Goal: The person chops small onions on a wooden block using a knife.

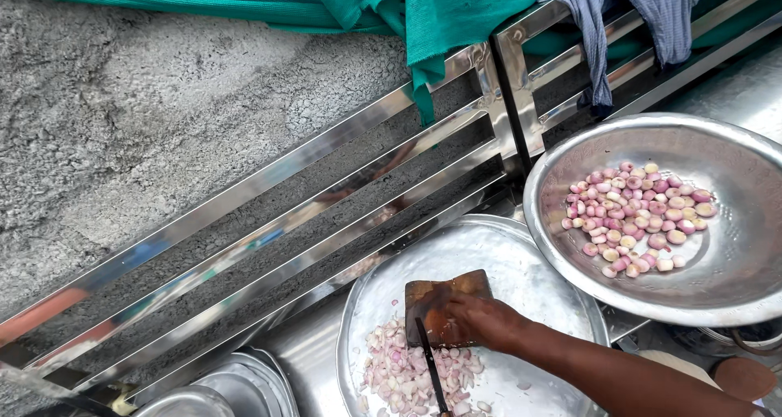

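The right hand [481, 319] rests closed over the small wooden board [446, 301] (left hand out of view), the knife [432, 366] running toward the viewer across chopped shallots [399, 376] lying just left of it

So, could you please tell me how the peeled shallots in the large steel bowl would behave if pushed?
The peeled shallots look small and rounded, so they would probably roll. They lie loose in the sloped steel bowl, so they would likely slide back toward its middle. Their glossy skins suggest they are slippery.
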